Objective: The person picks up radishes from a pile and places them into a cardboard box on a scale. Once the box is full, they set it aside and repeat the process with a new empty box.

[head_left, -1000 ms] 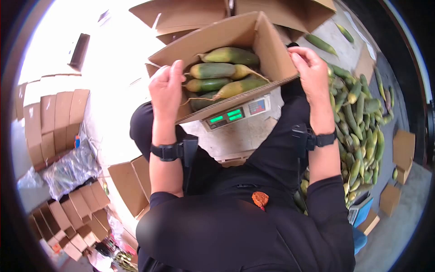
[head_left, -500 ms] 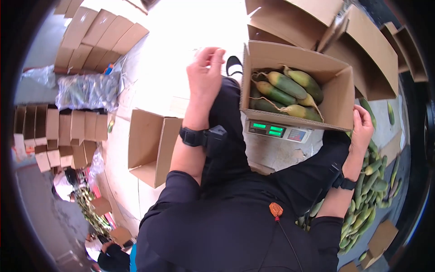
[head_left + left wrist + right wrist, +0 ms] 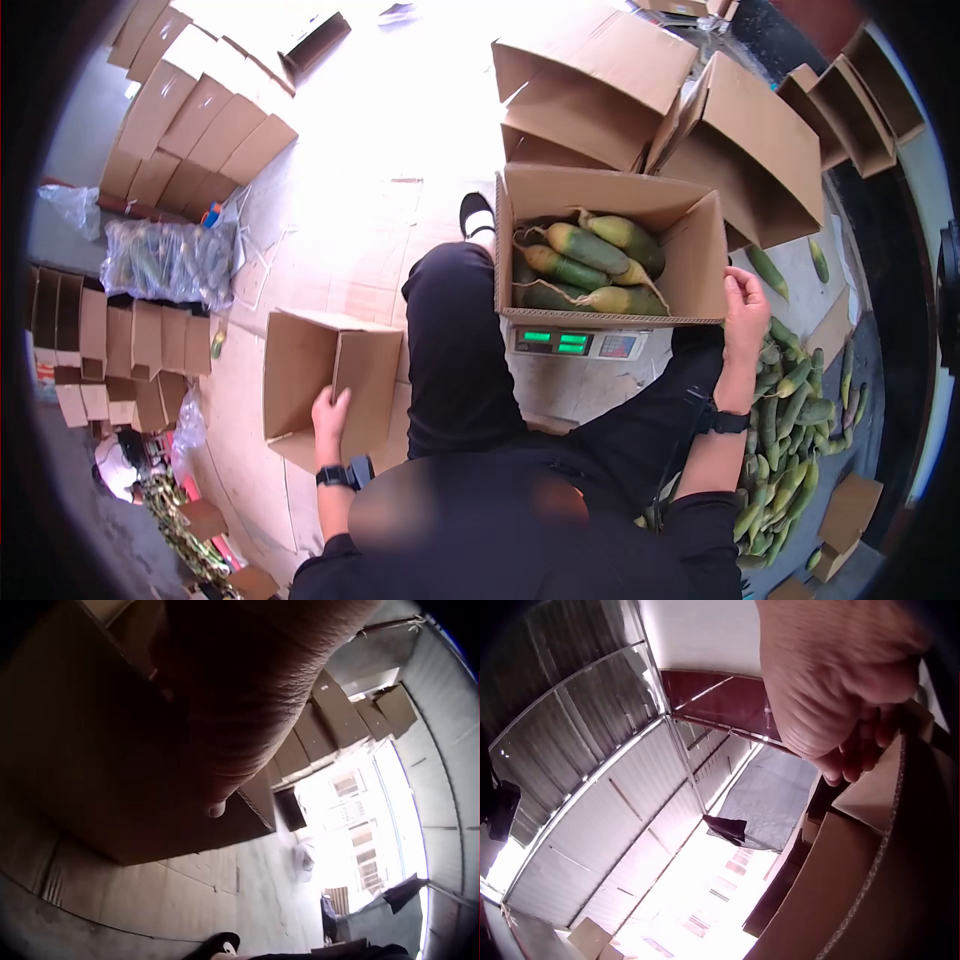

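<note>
Although the digits on the scale (image 3: 575, 343) glow green, they are illegible; the left hand (image 3: 330, 415) is clamped on an open carton (image 3: 368, 385). Green radishes (image 3: 590, 250) fill the box (image 3: 695, 258) above the scale, right hand (image 3: 747, 312) at its right rim, grip indeterminable.

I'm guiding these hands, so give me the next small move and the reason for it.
I'd probably raise the empty box slightly with the left hand, while the right hand steadies the filled box. The left hand pinches the empty box's wall, the right is at the filled box's corner, and several green vegetables lie in the filled box.
</note>
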`<action>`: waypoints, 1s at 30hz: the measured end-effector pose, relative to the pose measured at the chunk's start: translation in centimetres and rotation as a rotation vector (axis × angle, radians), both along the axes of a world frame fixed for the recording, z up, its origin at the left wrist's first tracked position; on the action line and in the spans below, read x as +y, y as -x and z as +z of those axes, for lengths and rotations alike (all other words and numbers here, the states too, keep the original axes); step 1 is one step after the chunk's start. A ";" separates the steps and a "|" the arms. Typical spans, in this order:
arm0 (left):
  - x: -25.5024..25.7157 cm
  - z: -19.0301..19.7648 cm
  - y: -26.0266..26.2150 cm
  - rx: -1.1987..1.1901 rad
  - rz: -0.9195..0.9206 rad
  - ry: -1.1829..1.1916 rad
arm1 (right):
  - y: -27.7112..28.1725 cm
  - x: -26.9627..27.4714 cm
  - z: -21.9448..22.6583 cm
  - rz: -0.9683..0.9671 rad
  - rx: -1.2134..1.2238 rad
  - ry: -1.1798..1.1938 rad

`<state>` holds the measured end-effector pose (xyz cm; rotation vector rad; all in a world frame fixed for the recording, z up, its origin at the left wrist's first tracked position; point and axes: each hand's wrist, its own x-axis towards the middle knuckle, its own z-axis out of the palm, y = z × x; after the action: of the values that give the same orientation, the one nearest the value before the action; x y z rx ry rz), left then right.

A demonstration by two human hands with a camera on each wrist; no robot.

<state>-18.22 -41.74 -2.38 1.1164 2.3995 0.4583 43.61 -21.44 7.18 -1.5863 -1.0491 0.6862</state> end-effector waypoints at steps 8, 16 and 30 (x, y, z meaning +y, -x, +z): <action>-6.2 -1.7 1.8 0.136 0.161 0.268 | 0.0 0.2 -0.3 -0.016 -0.096 0.001; 2.8 3.8 2.2 -0.418 0.473 -0.295 | 0.3 0.0 0.1 -0.033 -0.129 -0.011; 21.8 20.0 -3.1 -0.646 0.210 -1.010 | 0.4 -0.5 0.5 -0.042 -0.129 -0.030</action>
<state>-15.13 -19.95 17.58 0.8289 1.6597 1.8997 43.21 -21.98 7.72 -1.6390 -1.1115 0.5433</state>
